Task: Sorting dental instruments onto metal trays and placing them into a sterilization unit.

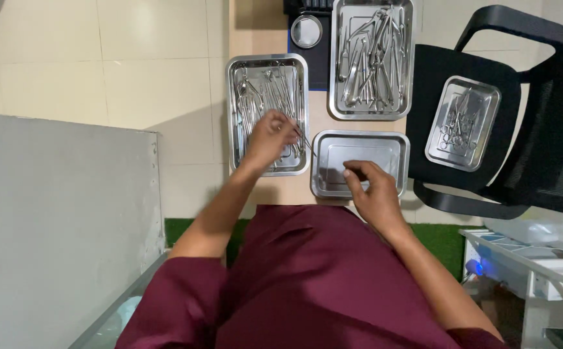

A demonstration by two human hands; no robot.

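Thin tool (pixel 304 139): I pinch it with my left hand (pixel 270 137), over the left tray (pixel 232 116).
Right hand (pixel 370 187): fingers pressed together, resting in the near tray (pixel 359 150) just right.
Far tray (pixel 372 58): full of tools.
Chair (pixel 540 129): far right, holding a small tray (pixel 462 123).

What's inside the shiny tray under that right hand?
The rectangular steel tray looks bare where visible. The right hand covers its near corner, so anything beneath the fingers stays hidden.
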